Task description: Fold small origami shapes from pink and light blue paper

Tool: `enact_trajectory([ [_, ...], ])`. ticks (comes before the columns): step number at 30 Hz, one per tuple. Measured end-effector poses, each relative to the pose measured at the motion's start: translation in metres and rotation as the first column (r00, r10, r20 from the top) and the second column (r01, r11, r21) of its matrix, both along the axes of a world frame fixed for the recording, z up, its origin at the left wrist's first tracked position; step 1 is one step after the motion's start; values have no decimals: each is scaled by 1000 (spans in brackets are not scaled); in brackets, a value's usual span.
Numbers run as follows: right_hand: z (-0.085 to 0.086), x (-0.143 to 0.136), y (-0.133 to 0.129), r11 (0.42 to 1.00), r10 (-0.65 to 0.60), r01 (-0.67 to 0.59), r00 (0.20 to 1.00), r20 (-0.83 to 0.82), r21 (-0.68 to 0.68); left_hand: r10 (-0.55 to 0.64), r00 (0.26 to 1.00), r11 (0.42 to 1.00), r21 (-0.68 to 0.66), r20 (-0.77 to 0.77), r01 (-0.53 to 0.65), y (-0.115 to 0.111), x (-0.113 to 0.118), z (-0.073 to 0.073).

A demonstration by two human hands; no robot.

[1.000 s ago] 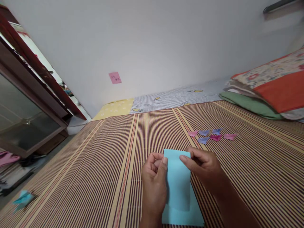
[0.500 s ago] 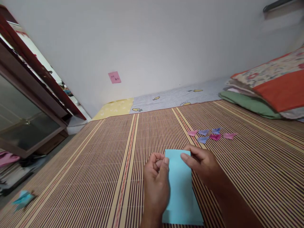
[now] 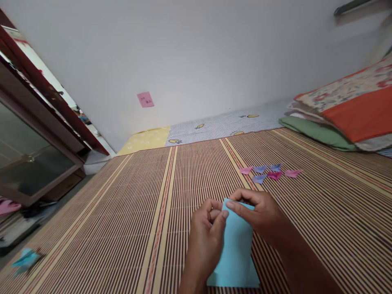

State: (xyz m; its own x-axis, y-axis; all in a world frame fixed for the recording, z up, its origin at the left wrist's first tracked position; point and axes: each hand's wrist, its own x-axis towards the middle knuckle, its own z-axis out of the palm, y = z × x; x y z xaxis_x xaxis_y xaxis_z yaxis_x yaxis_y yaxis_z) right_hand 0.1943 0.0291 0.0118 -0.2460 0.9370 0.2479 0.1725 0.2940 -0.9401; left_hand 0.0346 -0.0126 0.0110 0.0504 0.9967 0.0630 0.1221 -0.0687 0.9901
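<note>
A light blue sheet of paper, folded into a tall strip, is held between both hands just above the striped mat. My left hand pinches its upper left edge between thumb and curled fingers. On the top edge, my right hand has its thumb in front near the upper left corner and its fingers behind. The paper's top slants down to the right. Its lower end spreads wider near the bottom of the view.
Several small folded paper pieces, pink, purple and magenta, lie on the bamboo mat beyond my hands. A blue folded paper rests at far left. Folded bedding is stacked at right. A pink note sticks to the wall.
My right thumb has slid left along the paper's top edge towards my left hand. The paper's top has tilted and dropped slightly, and the left hand has shifted a little right.
</note>
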Motion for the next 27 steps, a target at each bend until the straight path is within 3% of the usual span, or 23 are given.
enact_trajectory([
  [5,-3,-5,1,996,-82,81,995,-62,-20,-43,999,998,-35,20,44,2,-1,0],
  [8,-7,-6,5,985,-127,95,964,-231,-144,0,987,999,-47,160,8,4,-3,-2],
  [10,-11,-5,7,969,-97,11,934,-343,-246,49,956,997,-75,290,-28,5,-5,-4],
  [13,-18,-6,8,951,58,-172,916,-397,-258,120,898,990,-118,424,-76,8,-9,-7],
  [17,-20,-9,7,930,172,-279,906,-388,-239,140,871,987,-138,472,-84,9,-12,-7],
  [23,-13,-11,3,968,118,-164,965,-236,-188,133,916,991,-69,377,-116,7,-12,-6],
  [27,-13,-8,4,990,85,-99,988,-127,-104,68,937,998,-42,343,-57,7,-16,-6],
])
